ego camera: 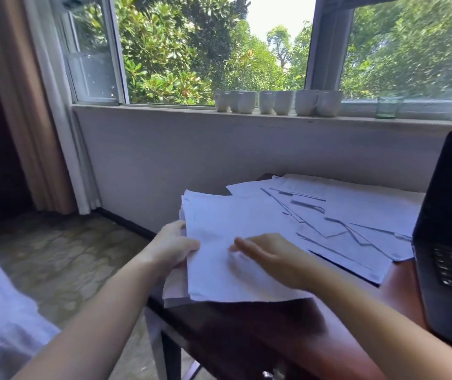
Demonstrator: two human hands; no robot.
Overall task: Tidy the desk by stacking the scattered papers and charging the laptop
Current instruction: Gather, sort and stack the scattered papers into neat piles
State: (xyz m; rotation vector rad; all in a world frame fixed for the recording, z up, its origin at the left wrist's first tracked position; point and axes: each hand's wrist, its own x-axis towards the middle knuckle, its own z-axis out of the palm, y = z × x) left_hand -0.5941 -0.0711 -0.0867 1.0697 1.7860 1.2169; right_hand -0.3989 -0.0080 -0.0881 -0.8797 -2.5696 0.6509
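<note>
Over on the left a tan curtain [41,119] hangs beside the window, and the patterned floor [63,256] shows below it. The person's left hand [172,245] reaches in from there and grips the left edge of a stack of papers [227,223]. Its thumb lies on the top sheet, and its fingers are tucked under the pile, so I cannot see how far they curl. The stack sits at the left end of the dark wooden desk [274,338], and its left side juts out past the desk's edge.

The right hand [271,255] lies flat on the top sheet. Its fingers [242,244] are straight and close together, pointing toward the left hand, and they hold nothing.

On the window sill [164,109] behind stands a row of white mugs [276,102], with a small greenish glass [388,106] further right.

To the right of the stack, loose sheets [356,215] are spread across the desk. They overlap at odd angles and reach back to the wall. At the right end of the desk stands the open laptop [449,229]. Its screen is dark, and the nearest loose sheets lie just beside its left edge.
</note>
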